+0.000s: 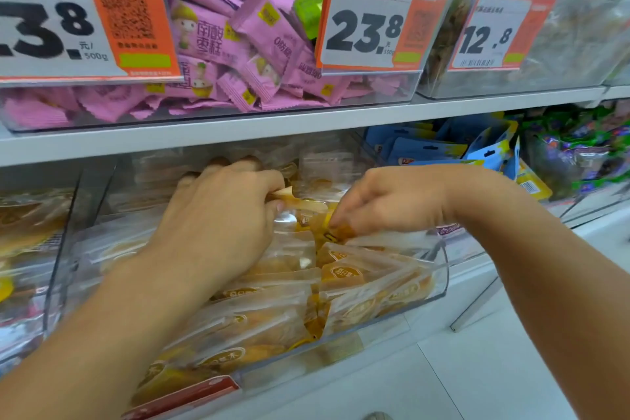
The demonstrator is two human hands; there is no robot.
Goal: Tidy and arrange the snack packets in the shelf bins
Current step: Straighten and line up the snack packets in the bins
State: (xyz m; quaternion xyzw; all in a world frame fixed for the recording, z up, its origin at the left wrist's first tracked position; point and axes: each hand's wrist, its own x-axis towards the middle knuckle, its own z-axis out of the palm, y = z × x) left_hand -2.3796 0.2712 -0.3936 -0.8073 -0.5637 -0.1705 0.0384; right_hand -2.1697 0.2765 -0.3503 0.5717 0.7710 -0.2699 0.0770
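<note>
Both my hands reach into a clear plastic bin (439, 286) on the lower shelf, filled with several clear-and-orange snack packets (344, 276). My left hand (221, 211) lies over the back of the pile, its fingers curled round the edge of an orange packet (284, 196). My right hand (385, 203) pinches another orange packet (335, 232) between thumb and fingertips near the bin's middle. The packets under my left palm are hidden.
A bin of pink packets (218, 44) sits on the shelf above, its white shelf edge (306, 126) just over my hands. Price cards (371, 20) hang in front. Blue packets (439, 147) fill the bin to the right. Another clear bin (30, 232) stands at left.
</note>
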